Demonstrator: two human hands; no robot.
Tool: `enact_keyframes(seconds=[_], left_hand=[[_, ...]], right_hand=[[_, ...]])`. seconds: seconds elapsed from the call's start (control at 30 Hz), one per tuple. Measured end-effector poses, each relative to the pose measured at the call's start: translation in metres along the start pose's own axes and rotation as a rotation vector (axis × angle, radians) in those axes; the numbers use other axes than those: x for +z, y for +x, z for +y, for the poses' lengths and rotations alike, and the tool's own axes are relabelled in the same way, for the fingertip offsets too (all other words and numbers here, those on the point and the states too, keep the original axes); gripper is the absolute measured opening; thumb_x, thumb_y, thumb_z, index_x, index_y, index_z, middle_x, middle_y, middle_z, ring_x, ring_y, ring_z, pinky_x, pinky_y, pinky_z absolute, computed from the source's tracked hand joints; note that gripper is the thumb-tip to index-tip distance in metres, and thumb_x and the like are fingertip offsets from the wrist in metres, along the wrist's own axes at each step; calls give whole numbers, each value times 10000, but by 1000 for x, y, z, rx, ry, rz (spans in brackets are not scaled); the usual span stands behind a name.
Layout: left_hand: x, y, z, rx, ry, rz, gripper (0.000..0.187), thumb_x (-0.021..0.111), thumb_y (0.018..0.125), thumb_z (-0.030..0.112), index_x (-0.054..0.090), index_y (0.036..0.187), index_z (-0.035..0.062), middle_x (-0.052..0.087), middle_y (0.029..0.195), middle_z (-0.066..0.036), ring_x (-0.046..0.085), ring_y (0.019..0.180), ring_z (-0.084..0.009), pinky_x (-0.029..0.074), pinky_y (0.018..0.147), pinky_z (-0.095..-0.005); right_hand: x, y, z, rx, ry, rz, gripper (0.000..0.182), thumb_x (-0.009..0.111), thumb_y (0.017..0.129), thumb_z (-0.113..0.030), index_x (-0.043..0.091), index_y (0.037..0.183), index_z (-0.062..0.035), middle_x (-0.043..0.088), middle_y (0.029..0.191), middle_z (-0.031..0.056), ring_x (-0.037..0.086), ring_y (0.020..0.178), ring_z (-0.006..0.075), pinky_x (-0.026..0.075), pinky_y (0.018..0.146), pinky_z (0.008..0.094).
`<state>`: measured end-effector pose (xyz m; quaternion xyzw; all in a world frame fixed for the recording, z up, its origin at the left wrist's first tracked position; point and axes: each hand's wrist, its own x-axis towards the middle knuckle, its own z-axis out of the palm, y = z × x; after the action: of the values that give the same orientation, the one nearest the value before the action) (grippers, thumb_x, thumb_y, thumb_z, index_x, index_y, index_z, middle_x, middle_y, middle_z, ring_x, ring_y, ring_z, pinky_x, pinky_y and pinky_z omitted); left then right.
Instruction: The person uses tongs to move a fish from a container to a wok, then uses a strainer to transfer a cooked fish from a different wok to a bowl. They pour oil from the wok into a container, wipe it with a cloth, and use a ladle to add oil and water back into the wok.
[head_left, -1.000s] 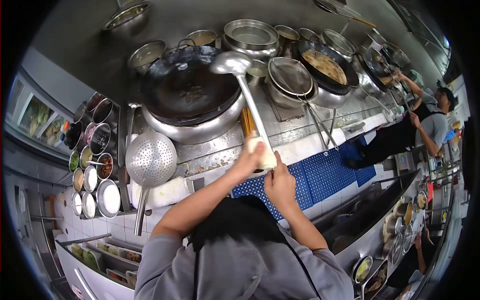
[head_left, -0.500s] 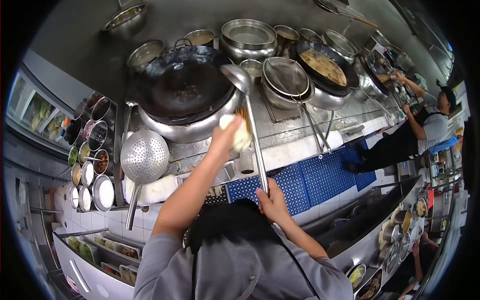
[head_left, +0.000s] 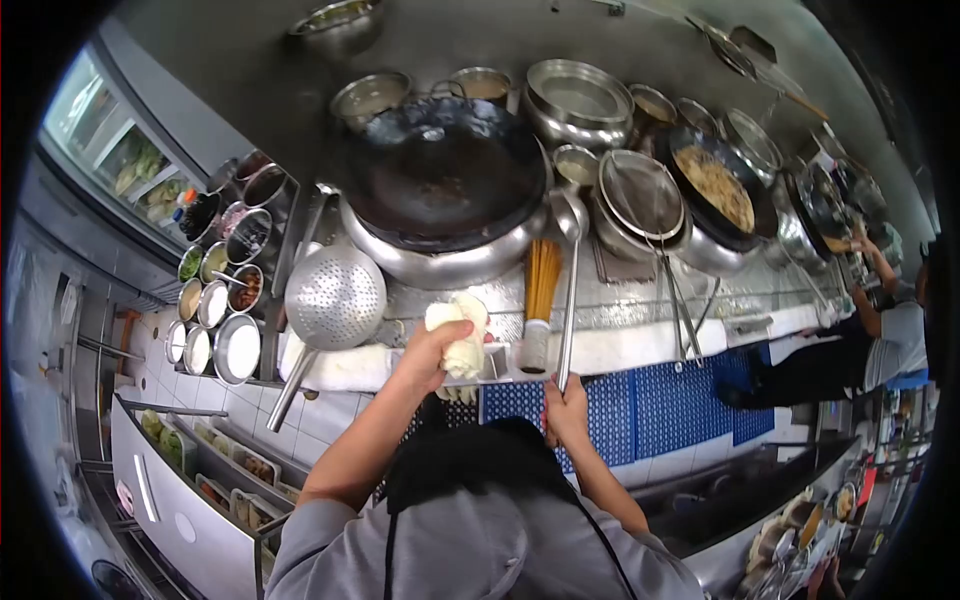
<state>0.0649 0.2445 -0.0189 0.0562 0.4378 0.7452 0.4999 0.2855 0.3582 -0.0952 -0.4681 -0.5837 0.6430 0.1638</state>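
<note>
A folded pale cloth [head_left: 462,338] is gripped in my left hand [head_left: 428,352], just in front of the steel ring under the large dark wok [head_left: 440,185]. My right hand [head_left: 567,410] closes round the handle end of a long steel ladle [head_left: 570,290], whose bowl points away from me, to the right of the wok. Between the two hands lies a bamboo wok brush [head_left: 541,300] on the steel counter. Left of the cloth rests a perforated skimmer [head_left: 335,298], its handle jutting over the counter's front edge.
Strainers [head_left: 640,195] sit on a pot right of the ladle. Beyond them a second wok [head_left: 715,190] holds brownish food. Seasoning bowls [head_left: 238,348] stand at left. A co-worker [head_left: 885,330] is at the far right. Blue mats [head_left: 620,415] cover the floor behind the counter edge.
My left hand has drawn the cloth back toward me, off the brush area. The ladle's bowl has come down toward the counter, and the whole view has shifted.
</note>
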Motion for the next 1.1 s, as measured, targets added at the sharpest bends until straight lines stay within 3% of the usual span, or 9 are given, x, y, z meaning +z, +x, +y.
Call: enact_keyframes(seconds=[0.17, 0.27, 0.37, 0.43, 0.57, 0.63, 0.8, 1.0, 1.1], left_hand=[[-20, -10, 28, 98, 49, 67, 376, 678, 730, 96, 579, 1061, -51, 651, 854, -139, 653, 718, -238, 547, 644, -363], [-46, -17, 45, 152, -24, 68, 375, 672, 719, 84, 574, 1057, -45, 641, 864, -138, 645, 718, -234, 545, 639, -364], [-75, -19, 55, 165, -83, 34, 402, 689, 711, 100, 569, 1069, -38, 641, 880, -138, 644, 724, -235, 545, 639, -358], [-69, -32, 70, 232, -26, 139, 432, 724, 701, 145, 572, 1069, -21, 639, 873, -112, 637, 736, -212, 538, 648, -348], [-97, -42, 87, 332, 29, 31, 419, 751, 694, 172, 585, 1038, -1, 640, 863, -85, 623, 725, -177, 510, 633, -311], [-111, -51, 96, 349, 27, 50, 377, 749, 693, 169, 590, 991, 3, 641, 833, -78, 616, 700, -171, 502, 629, -302], [-155, -78, 108, 464, -84, 382, 444, 728, 686, 125, 553, 1077, 8, 636, 898, -111, 636, 718, -223, 534, 668, -352], [-225, -104, 103, 431, -150, 476, 611, 740, 642, 227, 510, 1159, -4, 613, 945, -133, 640, 729, -255, 551, 654, -356], [-231, -105, 103, 488, -225, 501, 507, 705, 681, 125, 513, 1132, -3, 622, 941, -146, 645, 767, -262, 559, 661, -378]], right_hand=[[-23, 1, -46, -7, -36, -41, 175, 547, 914, -89, 472, 1055, -17, 474, 563, 30, 460, 373, 111, 384, 319, 277], [-14, 7, -111, -138, -67, -100, 241, 565, 898, -64, 471, 1114, -10, 484, 571, 24, 472, 388, 103, 392, 336, 264], [10, 29, -201, -335, -104, -213, 241, 564, 886, -36, 484, 1111, -3, 498, 598, 26, 486, 399, 101, 392, 346, 256], [43, 44, -276, -540, -207, -276, 201, 556, 868, -17, 508, 1061, 11, 510, 605, 40, 491, 399, 108, 379, 336, 262], [136, 79, -413, -660, -255, -401, 101, 577, 834, -3, 540, 922, 29, 519, 589, 74, 486, 387, 143, 368, 319, 309], [186, 123, -465, -628, -304, -467, 210, 607, 819, -20, 565, 1013, 49, 525, 606, 67, 507, 408, 152, 394, 355, 302], [303, 189, -549, -524, -350, -438, 77, 624, 814, -2, 605, 836, 69, 574, 618, 120, 567, 482, 194, 461, 387, 336], [367, 226, -581, -447, -499, -392, 74, 619, 810, 4, 610, 760, 57, 606, 634, 140, 591, 501, 205, 495, 408, 327], [377, 233, -592, -409, -528, -392, 80, 627, 817, -32, 612, 760, 23, 611, 636, 113, 588, 495, 182, 511, 418, 305]])
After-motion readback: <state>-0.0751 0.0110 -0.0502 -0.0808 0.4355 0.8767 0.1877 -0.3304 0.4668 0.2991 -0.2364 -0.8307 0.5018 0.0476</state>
